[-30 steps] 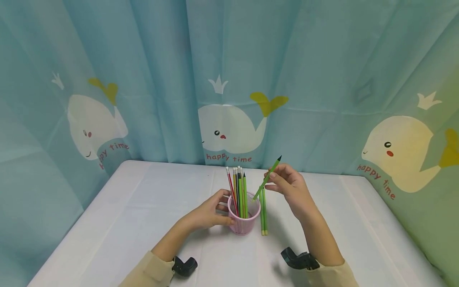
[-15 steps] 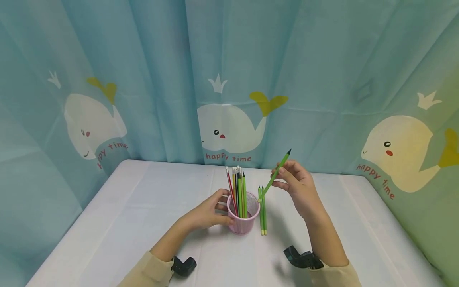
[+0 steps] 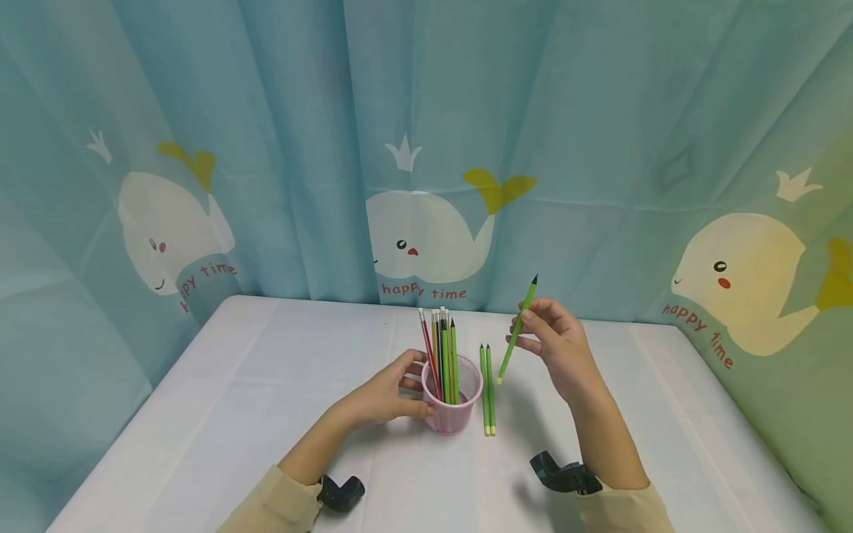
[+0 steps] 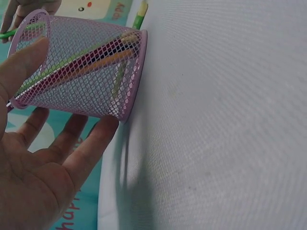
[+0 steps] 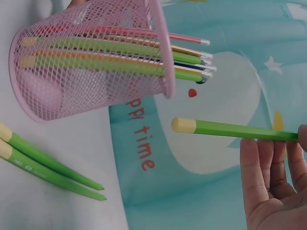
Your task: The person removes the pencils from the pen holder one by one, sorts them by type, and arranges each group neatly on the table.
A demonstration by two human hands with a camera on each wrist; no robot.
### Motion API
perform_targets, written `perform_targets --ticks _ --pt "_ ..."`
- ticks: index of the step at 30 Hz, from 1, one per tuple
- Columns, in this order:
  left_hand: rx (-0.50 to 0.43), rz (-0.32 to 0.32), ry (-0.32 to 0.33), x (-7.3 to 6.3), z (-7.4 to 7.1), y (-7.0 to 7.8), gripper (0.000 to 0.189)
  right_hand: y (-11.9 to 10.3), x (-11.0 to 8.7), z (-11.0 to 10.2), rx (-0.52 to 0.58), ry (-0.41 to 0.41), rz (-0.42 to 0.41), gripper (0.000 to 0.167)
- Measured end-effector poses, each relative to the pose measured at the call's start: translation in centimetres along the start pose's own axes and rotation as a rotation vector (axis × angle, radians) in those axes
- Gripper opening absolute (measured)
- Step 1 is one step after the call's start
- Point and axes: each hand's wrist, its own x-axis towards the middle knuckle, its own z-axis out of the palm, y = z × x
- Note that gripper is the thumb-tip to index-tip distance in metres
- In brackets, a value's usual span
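A pink mesh pencil cup (image 3: 452, 414) stands upright on the table, holding several pencils (image 3: 445, 363), among them a red one and green ones. My left hand (image 3: 386, 396) grips the cup from the left, thumb at the near side of the rim and fingers round the far side. Right of the cup, my right hand (image 3: 556, 348) pinches a green pencil (image 3: 516, 333) between thumb and fingers. That pencil is tilted, dark tip up, its cream end (image 5: 183, 125) hanging low and apart from the cup. Two more green pencils (image 5: 53, 167) lie side by side on the table, right beside the cup.
The table has a white cover (image 3: 266, 355). Behind it hangs a blue curtain (image 3: 300, 148) printed with whales, close to the table's back edge. A dark wrist mount (image 3: 566, 474) sits on the right wrist and another (image 3: 341, 494) on the left.
The right hand has moved right, taking the green pencil from over the cup's rim to beside it, and the pencil now stands steeper. The left hand stays on the cup.
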Motion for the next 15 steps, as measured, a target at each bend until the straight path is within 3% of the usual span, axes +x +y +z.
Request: perform_targets --ticks 15 --pt "0.003 0.004 0.002 0.1 0.0 -0.1 0.073 2.1 0.5 -0.8 -0.059 0.017 0.135 0.017"
